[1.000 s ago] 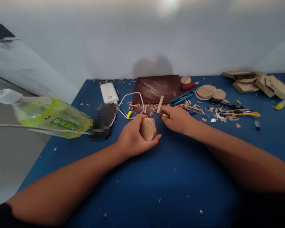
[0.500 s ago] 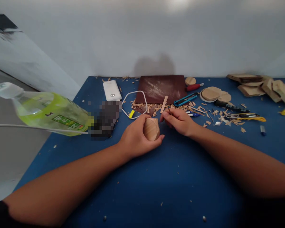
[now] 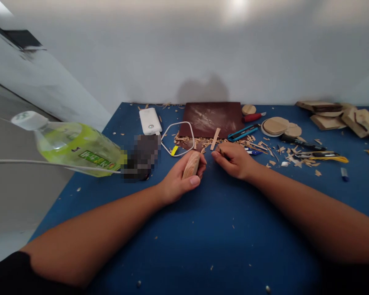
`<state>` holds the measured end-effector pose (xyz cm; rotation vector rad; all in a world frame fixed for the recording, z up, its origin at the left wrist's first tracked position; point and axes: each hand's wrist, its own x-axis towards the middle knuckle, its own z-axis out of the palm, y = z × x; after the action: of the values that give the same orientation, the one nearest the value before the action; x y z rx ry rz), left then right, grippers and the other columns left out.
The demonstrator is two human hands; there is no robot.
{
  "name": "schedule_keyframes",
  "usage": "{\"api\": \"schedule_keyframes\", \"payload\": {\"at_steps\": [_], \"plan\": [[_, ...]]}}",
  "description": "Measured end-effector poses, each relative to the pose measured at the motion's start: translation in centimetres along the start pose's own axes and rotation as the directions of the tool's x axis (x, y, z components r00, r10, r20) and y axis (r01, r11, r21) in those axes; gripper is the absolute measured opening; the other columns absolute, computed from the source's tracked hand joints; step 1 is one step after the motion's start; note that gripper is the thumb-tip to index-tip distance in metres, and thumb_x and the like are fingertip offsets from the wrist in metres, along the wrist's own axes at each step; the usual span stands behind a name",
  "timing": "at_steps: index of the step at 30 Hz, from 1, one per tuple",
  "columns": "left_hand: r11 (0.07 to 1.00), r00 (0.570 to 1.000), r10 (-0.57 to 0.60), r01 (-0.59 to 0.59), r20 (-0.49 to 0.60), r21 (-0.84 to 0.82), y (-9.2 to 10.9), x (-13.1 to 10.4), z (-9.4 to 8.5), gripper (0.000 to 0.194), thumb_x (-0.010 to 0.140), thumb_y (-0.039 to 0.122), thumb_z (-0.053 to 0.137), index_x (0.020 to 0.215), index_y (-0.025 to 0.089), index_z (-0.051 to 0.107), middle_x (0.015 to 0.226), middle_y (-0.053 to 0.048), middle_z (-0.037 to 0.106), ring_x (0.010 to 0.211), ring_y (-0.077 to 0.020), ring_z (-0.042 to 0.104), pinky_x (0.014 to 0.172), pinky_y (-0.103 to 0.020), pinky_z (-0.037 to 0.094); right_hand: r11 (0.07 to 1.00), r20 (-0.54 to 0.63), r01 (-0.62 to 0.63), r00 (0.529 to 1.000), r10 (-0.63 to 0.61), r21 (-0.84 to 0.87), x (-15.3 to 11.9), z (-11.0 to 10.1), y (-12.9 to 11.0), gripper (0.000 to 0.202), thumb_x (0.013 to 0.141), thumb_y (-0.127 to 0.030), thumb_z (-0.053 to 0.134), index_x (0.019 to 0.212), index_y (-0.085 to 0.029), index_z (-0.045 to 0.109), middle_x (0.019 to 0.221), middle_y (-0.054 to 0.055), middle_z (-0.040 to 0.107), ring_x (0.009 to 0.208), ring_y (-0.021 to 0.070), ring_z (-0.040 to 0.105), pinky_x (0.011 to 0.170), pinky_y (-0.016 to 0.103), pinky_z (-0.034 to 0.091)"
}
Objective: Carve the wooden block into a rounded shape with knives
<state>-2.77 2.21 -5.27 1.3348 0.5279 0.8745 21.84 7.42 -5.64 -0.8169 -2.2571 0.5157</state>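
My left hand (image 3: 174, 184) is closed around a round block of wood (image 3: 191, 165), tilted so that its edge faces up towards me. The thumb lies across the near end and the fingers wrap the far side. Just to the right, my right hand (image 3: 239, 160) is curled with its fingers pinched together. A thin dark thing (image 3: 223, 153) shows between those fingers, mostly hidden by them, and its kind I cannot make out. The two hands are apart, and the block touches only the left one. Beyond the right hand lies a flat wood strip (image 3: 215, 138) among wood shavings (image 3: 199, 141).
A brown board (image 3: 212, 119) lies at the back by the wall. Blue cutter (image 3: 242, 132), red-handled knife (image 3: 253, 117), wooden discs (image 3: 276, 125), black marker (image 3: 303, 142) and stacked wood pieces (image 3: 346, 114) spread right. Left are a bottle (image 3: 80, 143), phone (image 3: 144, 155), power bank (image 3: 150, 121) and cable (image 3: 193, 135).
The left hand has turned the wood block from showing its flat face to showing its edge. My right hand keeps its pinch beside it. The whole view has shifted slightly.
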Motion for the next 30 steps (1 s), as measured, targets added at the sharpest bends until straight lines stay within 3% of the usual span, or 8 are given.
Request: {"api": "schedule_keyframes", "payload": {"at_steps": [5, 10, 14, 21, 26, 30], "plan": [[0.999, 0.999, -0.048, 0.048, -0.022, 0.004, -0.2, 0.1, 0.0, 0.063, 0.083, 0.065, 0.080, 0.120, 0.021, 0.055, 0.093, 0.000, 0.053, 0.073, -0.0140, 0.053, 0.064, -0.029, 0.043, 0.997, 0.033, -0.059, 0.998, 0.060, -0.048, 0.2, 0.1, 0.0, 0.044, 0.110, -0.046, 0.048, 0.072, -0.023, 0.045, 0.069, -0.001, 0.051, 0.067, 0.0160, 0.044, 0.069, 0.031, 0.030], [0.993, 0.997, -0.052, 0.058, -0.057, 0.107, -0.2, -0.1, -0.2, 0.060, 0.086, 0.060, 0.081, 0.124, 0.022, 0.054, 0.096, -0.001, 0.054, 0.077, -0.0148, 0.054, 0.067, -0.029, 0.044, 0.977, 0.131, -0.211, 0.969, 0.211, -0.018, 0.1, -0.1, -0.8, 0.038, 0.108, -0.047, 0.051, 0.078, -0.023, 0.050, 0.072, -0.002, 0.056, 0.065, 0.0149, 0.046, 0.065, 0.029, 0.028], [0.986, 0.998, -0.049, 0.056, -0.048, 0.155, -0.2, -0.1, -0.3, 0.061, 0.085, 0.058, 0.082, 0.126, 0.023, 0.054, 0.098, -0.002, 0.054, 0.079, -0.0152, 0.053, 0.070, -0.029, 0.045, 0.966, 0.147, -0.258, 0.956, 0.255, -0.004, 0.1, -0.4, -1.5, 0.033, 0.106, -0.050, 0.055, 0.086, -0.022, 0.054, 0.077, -0.001, 0.060, 0.067, 0.0149, 0.049, 0.065, 0.028, 0.029], [0.983, 0.998, -0.036, 0.046, -0.060, 0.176, 0.0, -0.1, 0.0, 0.063, 0.085, 0.061, 0.080, 0.125, 0.020, 0.055, 0.096, -0.002, 0.054, 0.079, -0.0158, 0.052, 0.069, -0.030, 0.044, 0.989, 0.221, -0.135, 0.968, 0.120, 0.054, -0.1, -0.9, -2.3, 0.034, 0.112, -0.048, 0.043, 0.102, -0.021, 0.062, 0.087, 0.003, 0.068, 0.075, 0.0173, 0.059, 0.070, 0.027, 0.036], [0.980, 0.996, -0.074, 0.082, -0.049, 0.181, 0.1, -0.2, -0.1, 0.061, 0.086, 0.061, 0.080, 0.121, 0.021, 0.051, 0.093, -0.001, 0.055, 0.076, -0.0160, 0.053, 0.067, -0.030, 0.041, 0.995, 0.295, -0.078, 0.951, 0.095, -0.067, -0.3, -1.1, -3.0, 0.044, 0.113, -0.053, 0.034, 0.098, -0.021, 0.060, 0.078, 0.002, 0.067, 0.067, 0.0185, 0.056, 0.064, 0.028, 0.030], [0.970, 0.996, -0.080, 0.086, -0.038, 0.226, 0.5, -0.2, 0.1, 0.060, 0.085, 0.062, 0.079, 0.116, 0.020, 0.051, 0.088, -0.001, 0.055, 0.073, -0.0155, 0.050, 0.065, -0.029, 0.037, 0.992, 0.320, -0.021, 0.946, 0.060, -0.122, -0.3, -1.2, -3.2, 0.050, 0.114, -0.056, 0.027, 0.098, -0.021, 0.059, 0.082, 0.004, 0.070, 0.066, 0.0189, 0.057, 0.064, 0.029, 0.028]]}}
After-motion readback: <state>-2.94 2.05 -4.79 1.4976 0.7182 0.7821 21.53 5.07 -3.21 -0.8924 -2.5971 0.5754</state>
